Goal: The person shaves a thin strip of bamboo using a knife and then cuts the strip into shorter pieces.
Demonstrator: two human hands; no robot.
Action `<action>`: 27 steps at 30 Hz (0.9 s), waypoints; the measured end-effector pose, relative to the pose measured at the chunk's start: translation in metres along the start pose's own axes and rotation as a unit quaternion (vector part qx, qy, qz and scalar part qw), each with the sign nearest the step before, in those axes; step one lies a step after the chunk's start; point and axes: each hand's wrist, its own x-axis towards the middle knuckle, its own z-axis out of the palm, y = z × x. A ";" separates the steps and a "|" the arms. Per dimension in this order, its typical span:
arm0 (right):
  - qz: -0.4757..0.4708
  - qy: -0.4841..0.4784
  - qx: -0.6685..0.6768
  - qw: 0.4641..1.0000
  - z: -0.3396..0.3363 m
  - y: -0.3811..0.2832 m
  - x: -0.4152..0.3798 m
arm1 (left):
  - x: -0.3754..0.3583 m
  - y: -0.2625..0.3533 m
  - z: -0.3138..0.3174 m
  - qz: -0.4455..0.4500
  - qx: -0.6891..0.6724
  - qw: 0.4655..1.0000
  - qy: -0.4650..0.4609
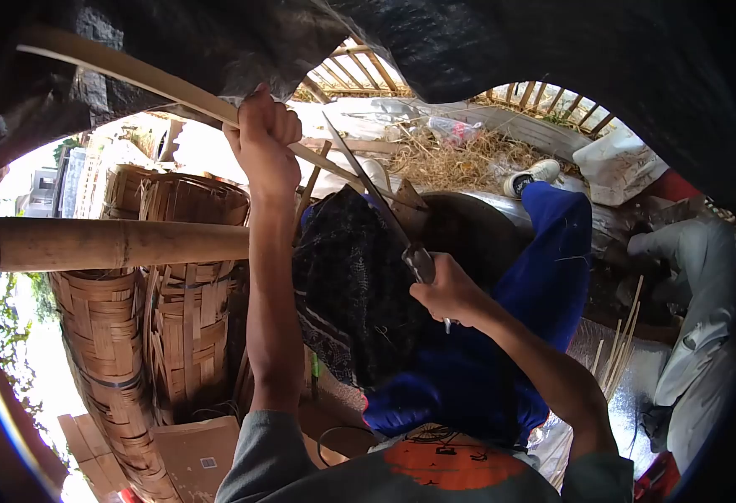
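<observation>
My left hand [267,138] is raised and closed around a long, flat bamboo strip [150,80]. The strip slants from the upper left down toward the middle, its lower end close to the knife blade. In my right hand [456,293] is the handle of a long knife [384,205], its narrow blade pointing up and to the left. Dark patterned cloth [343,268] lies over my lap, under the blade. My blue-trousered leg [552,243] is bent out to the right.
Tall woven bamboo baskets [104,352] stand at left, with a thick bamboo pole [124,243] crossing before them. A cardboard box [196,457] sits below. Black plastic sheeting [535,42] hangs overhead. Dry straw [460,159] lies ahead; another person's grey-clad leg [703,293] is at right.
</observation>
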 end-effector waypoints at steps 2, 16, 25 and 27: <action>-0.033 0.049 0.065 0.996 -0.003 0.001 -0.003 | 0.009 0.001 -0.007 0.003 -0.005 1.000 -0.007; -0.026 0.030 -0.028 0.999 -0.015 -0.039 -0.016 | 0.005 -0.003 -0.003 -0.009 -0.011 1.000 0.016; -0.071 0.096 -0.073 0.990 -0.016 -0.064 -0.036 | 0.009 0.001 -0.006 0.000 0.009 1.000 -0.010; -0.116 0.116 -0.109 0.980 -0.013 -0.062 -0.035 | 0.004 -0.003 -0.006 0.000 -0.010 1.000 -0.018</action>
